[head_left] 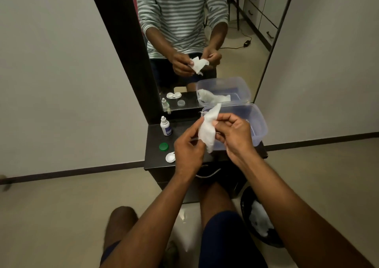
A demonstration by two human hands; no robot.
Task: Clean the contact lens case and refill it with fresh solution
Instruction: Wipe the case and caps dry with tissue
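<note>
Both the left hand (189, 144) and right hand (233, 133) pinch a white tissue (207, 132) above the surface (155, 161); wiping calls for firm, dry, lint-free strokes.

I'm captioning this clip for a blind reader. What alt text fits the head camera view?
Both hands, left hand and right hand, hold a white tissue above a small dark table facing a mirror. On the table stand a solution bottle, a green cap, a white cap and a clear plastic box.
</note>
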